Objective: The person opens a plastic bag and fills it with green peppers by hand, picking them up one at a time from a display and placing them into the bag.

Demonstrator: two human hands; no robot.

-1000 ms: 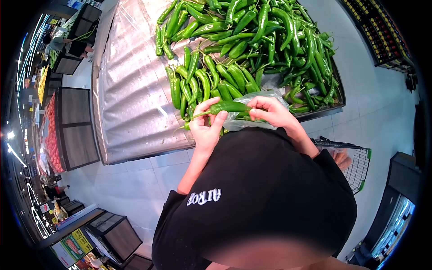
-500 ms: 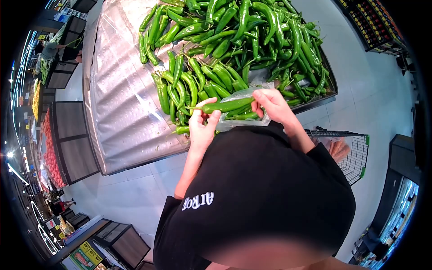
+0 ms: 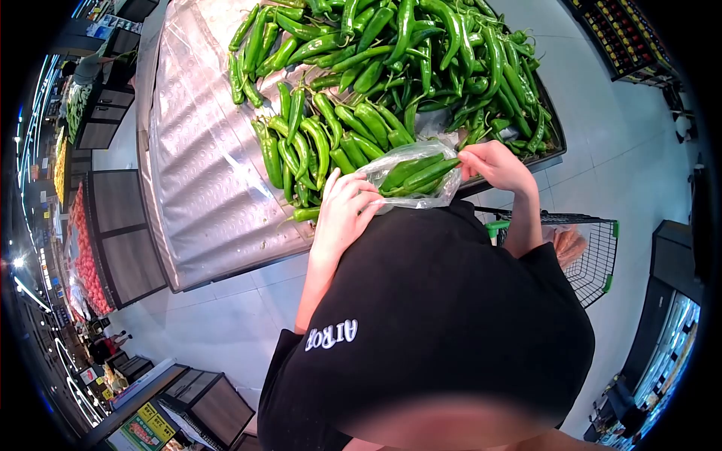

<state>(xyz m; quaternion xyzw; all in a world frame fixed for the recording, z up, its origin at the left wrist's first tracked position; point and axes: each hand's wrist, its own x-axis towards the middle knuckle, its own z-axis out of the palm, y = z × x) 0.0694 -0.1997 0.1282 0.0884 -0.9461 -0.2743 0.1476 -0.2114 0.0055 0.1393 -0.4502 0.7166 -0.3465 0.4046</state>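
Several long green peppers (image 3: 417, 174) lie in a clear plastic bag (image 3: 406, 200) close to my chest, at the near edge of the pepper display. My left hand (image 3: 347, 201) has its fingers on the left side of the bag, holding it. On the right, my right hand (image 3: 492, 164) pinches the tip of a green pepper at the bag's right side. A heap of green peppers (image 3: 376, 60) covers the display beyond both hands, and some touch the area behind the bag.
The display's grey ridged mat (image 3: 203, 173) stretches to the left. A wire shopping cart (image 3: 598, 255) with a bagged item stands at my right. Crates of red produce (image 3: 89, 263) are far left. Bottle shelves (image 3: 620, 37) stand at the upper right.
The pepper that was between both hands now lies over the bag with the others. My left hand has moved onto the bag's side, and my right hand has shifted right to the pepper's end.
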